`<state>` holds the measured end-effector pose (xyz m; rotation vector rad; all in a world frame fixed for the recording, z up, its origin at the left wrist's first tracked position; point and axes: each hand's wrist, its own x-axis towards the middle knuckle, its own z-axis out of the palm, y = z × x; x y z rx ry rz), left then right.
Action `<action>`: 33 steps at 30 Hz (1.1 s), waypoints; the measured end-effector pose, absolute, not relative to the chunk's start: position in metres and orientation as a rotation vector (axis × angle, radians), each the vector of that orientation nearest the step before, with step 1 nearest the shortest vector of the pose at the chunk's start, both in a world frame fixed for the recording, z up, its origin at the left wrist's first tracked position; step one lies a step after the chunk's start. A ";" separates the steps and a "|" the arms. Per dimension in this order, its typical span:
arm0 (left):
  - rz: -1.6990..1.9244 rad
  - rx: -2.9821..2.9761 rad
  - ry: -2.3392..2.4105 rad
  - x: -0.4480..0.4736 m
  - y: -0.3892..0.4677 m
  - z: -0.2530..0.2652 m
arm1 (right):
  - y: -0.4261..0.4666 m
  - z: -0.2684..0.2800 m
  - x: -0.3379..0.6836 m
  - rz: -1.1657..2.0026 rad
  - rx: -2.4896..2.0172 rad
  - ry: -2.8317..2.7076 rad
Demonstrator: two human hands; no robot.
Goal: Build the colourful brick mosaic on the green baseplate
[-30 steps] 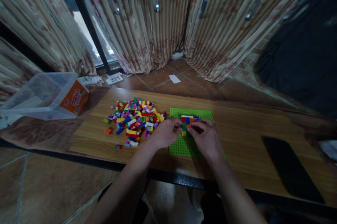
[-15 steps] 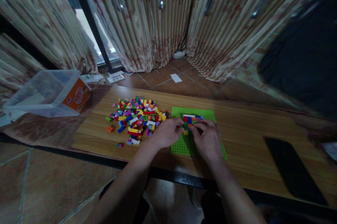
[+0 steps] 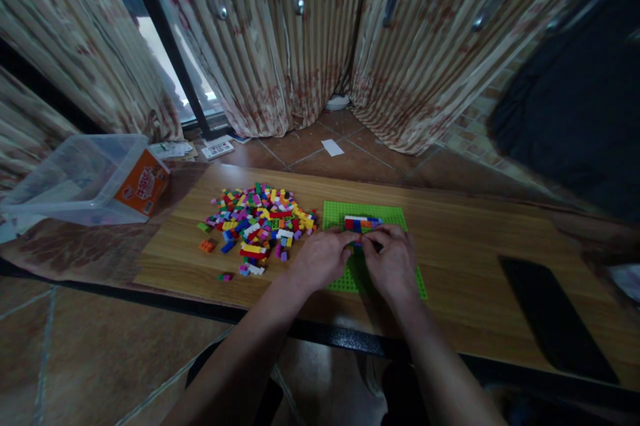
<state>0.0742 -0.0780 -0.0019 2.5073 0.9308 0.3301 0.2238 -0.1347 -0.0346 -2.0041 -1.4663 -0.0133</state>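
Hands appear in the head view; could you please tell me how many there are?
2: the left hand at the left side of the green baseplate, nearer the brick pile, and the right hand over the baseplate's right side.

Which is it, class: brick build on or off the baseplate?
On: the brick build sits within the edges of the green baseplate; left hand and right hand partly hide it.

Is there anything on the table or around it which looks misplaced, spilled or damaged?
Mildly, yes: a white sheet lies alone on the floor beyond the table, where a loose paper seems out of place. An orange brick also lies slightly apart from the brick heap. I see no clear damage.
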 end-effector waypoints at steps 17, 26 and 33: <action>0.255 2.575 1.038 0.082 -0.088 -0.005 | -0.135 -0.036 0.222 -0.030 -2.006 -1.477; 0.343 2.457 1.051 0.074 -0.084 -0.009 | -0.135 -0.027 0.243 0.180 -1.909 -1.143; 0.480 2.376 1.082 0.070 -0.075 -0.006 | -0.135 -0.030 0.256 0.240 -1.835 -0.812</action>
